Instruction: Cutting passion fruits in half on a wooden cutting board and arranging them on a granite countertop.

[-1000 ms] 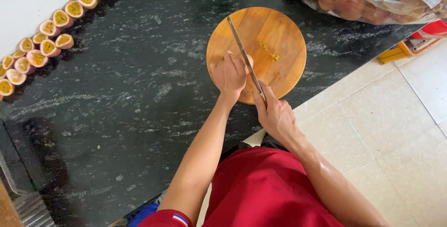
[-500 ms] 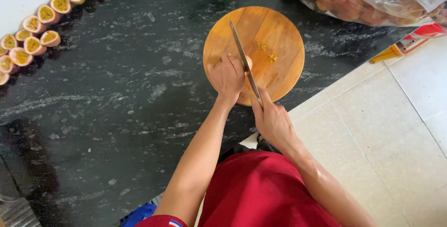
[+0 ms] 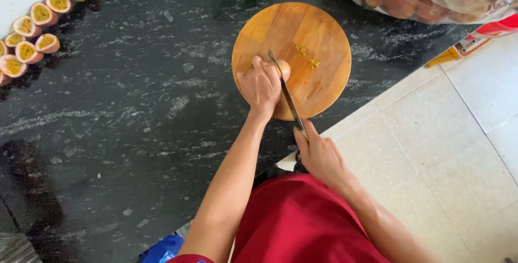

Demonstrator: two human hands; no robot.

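Head view: left hand (image 3: 261, 86) grips a round tan fruit (image 3: 284, 70); right hand (image 3: 319, 152) clasps the knife (image 3: 286, 94).

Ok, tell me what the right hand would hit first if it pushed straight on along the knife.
Likely the fruit under the left hand: the right hand points the knife up the board beside it. Depth is unclear.

Kitchen: dark stone counter (image 3: 135, 133), wooden cutting board (image 3: 318, 36).

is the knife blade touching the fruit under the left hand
Touching. The head view shows the knife blade running straight into the round fruit that the left hand presses onto the cutting board, with no gap between them.
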